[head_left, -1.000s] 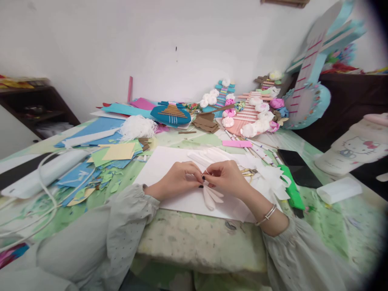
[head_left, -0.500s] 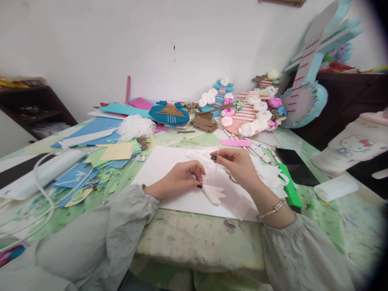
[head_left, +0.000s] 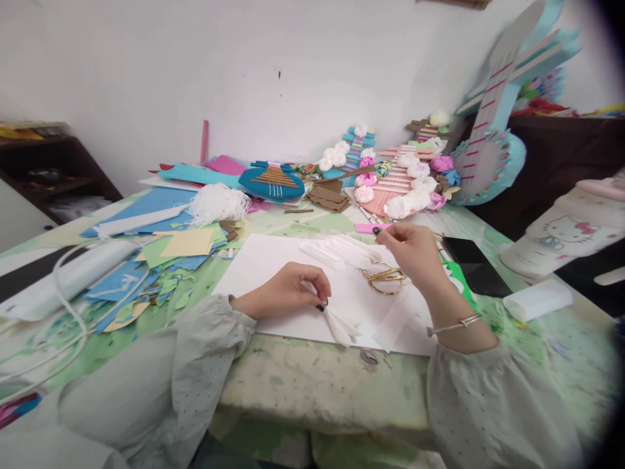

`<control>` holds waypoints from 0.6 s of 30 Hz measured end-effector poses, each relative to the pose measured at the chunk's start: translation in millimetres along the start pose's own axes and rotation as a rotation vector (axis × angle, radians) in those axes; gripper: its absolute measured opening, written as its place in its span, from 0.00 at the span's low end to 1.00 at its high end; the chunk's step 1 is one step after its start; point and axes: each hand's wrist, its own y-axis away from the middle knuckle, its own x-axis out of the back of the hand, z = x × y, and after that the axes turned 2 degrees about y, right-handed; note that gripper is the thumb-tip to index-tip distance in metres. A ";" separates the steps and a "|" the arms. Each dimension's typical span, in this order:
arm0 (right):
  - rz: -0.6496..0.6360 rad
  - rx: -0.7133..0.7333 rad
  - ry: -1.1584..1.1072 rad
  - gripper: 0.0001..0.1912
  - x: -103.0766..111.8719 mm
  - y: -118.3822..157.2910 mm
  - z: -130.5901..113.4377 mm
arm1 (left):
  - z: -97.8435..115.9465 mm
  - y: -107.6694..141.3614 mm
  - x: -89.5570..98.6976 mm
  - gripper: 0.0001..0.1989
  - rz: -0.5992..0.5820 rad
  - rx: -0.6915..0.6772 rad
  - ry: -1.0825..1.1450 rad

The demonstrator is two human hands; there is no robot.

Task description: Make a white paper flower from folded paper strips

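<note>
My left hand (head_left: 293, 291) is closed, with thumb and fingertips pinching the narrow end of a bunch of white paper petals (head_left: 342, 327). The petals fan out toward the lower right over a white sheet (head_left: 273, 257). To the upper right, my right hand (head_left: 413, 251) is raised with its fingertips pinched on a white thread, which is too faint to trace here. Gold-handled scissors (head_left: 385, 279) lie just left of that hand, near folded white paper strips (head_left: 325, 253).
Paper scraps (head_left: 180, 280) and a white string bundle (head_left: 219, 204) lie left. Decorated paper guitars (head_left: 273, 184) line the back. A phone (head_left: 476, 267), a white roll (head_left: 537, 299) and a large cup (head_left: 561, 228) stand or lie right. A white cable (head_left: 63, 293) loops at left.
My right hand has moved right and slightly up, away from the petals, uncovering the scissors. My left hand keeps its pinch; the petals have tilted slightly downward.
</note>
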 end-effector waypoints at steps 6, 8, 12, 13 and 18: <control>-0.938 -0.234 -0.181 0.14 -12.5 21.1 -15.5 | 4.2 -2.2 1.1 0.04 0.094 -0.022 -0.011; -0.958 -0.377 -0.234 0.19 -18.8 25.3 -14.3 | 4.1 -3.6 3.0 0.03 0.177 -0.044 0.013; -1.008 -0.647 -0.423 0.31 -23.7 27.6 -15.9 | 2.8 -4.7 9.0 0.04 0.312 -0.122 0.090; -1.073 -0.699 -0.480 0.34 -24.0 27.8 -17.6 | 2.9 -4.3 10.2 0.04 0.342 -0.138 0.103; -1.287 -0.793 -0.787 0.36 -32.3 32.5 -23.4 | 7.2 0.1 11.8 0.05 0.413 -0.172 0.151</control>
